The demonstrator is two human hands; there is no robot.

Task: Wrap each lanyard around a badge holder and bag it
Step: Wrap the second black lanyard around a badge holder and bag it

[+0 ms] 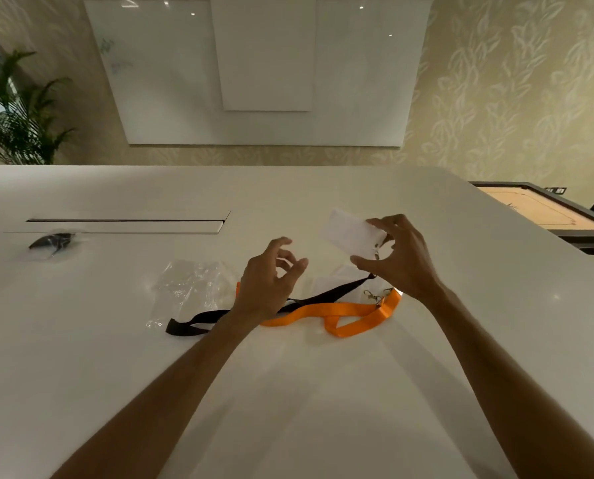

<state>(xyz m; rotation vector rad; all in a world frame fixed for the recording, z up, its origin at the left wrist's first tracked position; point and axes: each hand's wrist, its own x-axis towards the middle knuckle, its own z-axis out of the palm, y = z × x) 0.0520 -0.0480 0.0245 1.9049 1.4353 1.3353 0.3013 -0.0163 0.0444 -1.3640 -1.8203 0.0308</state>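
My right hand (400, 259) pinches a white badge holder (349, 235) above the tabletop (323, 392), its black lanyard (326, 297) trailing down across the orange lanyard (343, 314). Left hand (271, 278) hovers loosely curled, gripping nothing, beside a clear bag (188, 288). No readable writing anywhere.

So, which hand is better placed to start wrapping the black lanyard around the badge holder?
Left hand: it holds nothing, just above the black lanyard. The right hand holds the badge holder.
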